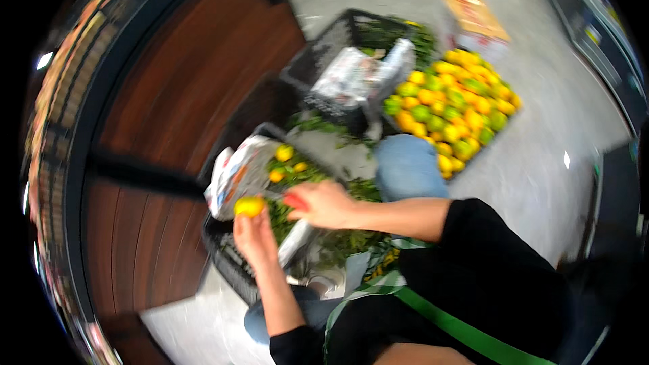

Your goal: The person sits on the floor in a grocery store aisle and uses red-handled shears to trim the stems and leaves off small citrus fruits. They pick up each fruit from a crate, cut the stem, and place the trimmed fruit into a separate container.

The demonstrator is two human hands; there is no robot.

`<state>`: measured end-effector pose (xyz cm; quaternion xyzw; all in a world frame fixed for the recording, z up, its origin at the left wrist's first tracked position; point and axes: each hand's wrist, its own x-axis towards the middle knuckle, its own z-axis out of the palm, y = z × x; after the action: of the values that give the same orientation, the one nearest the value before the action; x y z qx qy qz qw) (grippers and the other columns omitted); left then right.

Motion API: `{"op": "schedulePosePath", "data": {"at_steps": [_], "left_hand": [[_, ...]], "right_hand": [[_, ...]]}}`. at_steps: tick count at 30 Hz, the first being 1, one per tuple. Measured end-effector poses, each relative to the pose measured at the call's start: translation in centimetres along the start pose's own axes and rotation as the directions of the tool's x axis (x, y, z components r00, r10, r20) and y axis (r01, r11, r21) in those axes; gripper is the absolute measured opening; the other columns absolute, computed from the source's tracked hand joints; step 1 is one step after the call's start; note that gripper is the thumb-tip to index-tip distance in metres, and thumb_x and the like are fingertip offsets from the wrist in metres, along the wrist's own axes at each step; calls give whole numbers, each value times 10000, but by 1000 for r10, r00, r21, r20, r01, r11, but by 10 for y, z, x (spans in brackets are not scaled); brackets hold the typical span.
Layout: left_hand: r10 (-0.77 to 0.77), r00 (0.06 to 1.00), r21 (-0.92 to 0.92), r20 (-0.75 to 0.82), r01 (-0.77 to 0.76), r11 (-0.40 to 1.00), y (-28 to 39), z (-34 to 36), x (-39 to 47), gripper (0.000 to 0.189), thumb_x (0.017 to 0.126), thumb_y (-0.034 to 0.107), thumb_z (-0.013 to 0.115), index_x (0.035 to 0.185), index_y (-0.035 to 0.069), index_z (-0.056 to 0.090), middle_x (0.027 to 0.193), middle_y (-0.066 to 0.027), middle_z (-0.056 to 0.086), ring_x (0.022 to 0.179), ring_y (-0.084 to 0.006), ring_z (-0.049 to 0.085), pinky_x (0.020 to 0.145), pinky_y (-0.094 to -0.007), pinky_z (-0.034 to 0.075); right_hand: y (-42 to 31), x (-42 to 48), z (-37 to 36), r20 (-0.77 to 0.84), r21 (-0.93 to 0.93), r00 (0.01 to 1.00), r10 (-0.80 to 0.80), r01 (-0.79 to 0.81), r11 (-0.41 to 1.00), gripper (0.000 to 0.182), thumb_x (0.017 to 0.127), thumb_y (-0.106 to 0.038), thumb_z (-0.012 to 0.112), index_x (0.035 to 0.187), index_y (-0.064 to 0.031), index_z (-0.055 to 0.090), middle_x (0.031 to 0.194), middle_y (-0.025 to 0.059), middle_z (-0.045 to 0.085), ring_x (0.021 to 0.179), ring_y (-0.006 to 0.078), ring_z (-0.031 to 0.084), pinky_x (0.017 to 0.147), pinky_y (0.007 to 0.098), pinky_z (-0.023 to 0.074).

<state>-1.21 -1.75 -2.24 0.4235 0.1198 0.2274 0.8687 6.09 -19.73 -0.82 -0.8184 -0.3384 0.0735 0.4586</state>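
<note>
My left hand (255, 235) holds up a yellow citrus fruit (249, 207) by its fingertips. Close to its right, my right hand (324, 205) is closed around a small red-handled tool (295, 202); blur hides what kind it is. Both hands are above a black plastic crate (230, 258) lined with printed paper or plastic sheeting (243, 172). Inside that crate lie green leaves (280, 218) and a few more orange-yellow fruits (284, 152).
To the right stands a crate heaped with yellow and green citrus fruits (456, 106). A second black crate (324, 56) holds leaves and sheeting. Beyond is a cardboard box (476, 17). Fallen leaves (324, 124) litter the floor, and a wood-panelled display base (192, 61) borders the left.
</note>
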Motion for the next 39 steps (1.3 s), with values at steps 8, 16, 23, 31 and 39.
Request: {"op": "schedulePosePath", "data": {"at_steps": [8, 16, 23, 31, 39], "left_hand": [[-374, 911, -73, 174, 391, 917, -25, 22, -24, 508, 893, 434, 474, 1238, 64, 428, 1242, -92, 468, 1115, -210, 475, 923, -363, 411], [-414, 854, 44, 316, 423, 905, -28, 23, -23, 470, 896, 428, 473, 1169, 46, 488, 1109, -121, 570, 1049, -268, 536, 913, -400, 429], [-370, 923, 177, 107, 348, 921, -24, 1, -16, 358, 884, 254, 544, 1138, 6, 495, 1056, -141, 589, 967, -266, 587, 834, -364, 485], [-435, 900, 200, 0, 427, 882, -30, 7, -7, 273, 854, 145, 585, 1078, 5, 516, 977, -122, 615, 888, -231, 610, 789, -316, 495], [-461, 887, 262, -40, 455, 851, -38, 5, -6, 266, 857, 157, 585, 1070, 12, 521, 989, -113, 607, 881, -214, 607, 775, -303, 487]], "right_hand": [[-3, -6, 2, -328, -78, 881, -340, 333, 940, 405, 712, -298, 672, 1027, -90, 524, 886, 83, 543, 719, 271, 565, 649, 388, 422], [-6, -2, -57, -484, 219, 872, -73, 202, 955, 465, 666, -214, 722, 1050, -15, 552, 961, 124, 617, 830, 256, 609, 742, 337, 474], [78, -9, -188, -672, 198, 684, 284, -203, 959, 552, 663, -185, 741, 1134, 1, 520, 1029, 108, 618, 933, 164, 586, 802, 302, 475], [207, -61, -230, -456, 416, 565, 687, -547, 726, 223, 710, -146, 706, 869, -19, 614, 725, 31, 611, 649, 128, 562, 614, 297, 458], [242, -62, -214, -656, -257, 537, 531, -820, 512, 334, 729, -194, 670, 1015, -64, 557, 924, 141, 582, 850, 302, 591, 691, 412, 475]]}}
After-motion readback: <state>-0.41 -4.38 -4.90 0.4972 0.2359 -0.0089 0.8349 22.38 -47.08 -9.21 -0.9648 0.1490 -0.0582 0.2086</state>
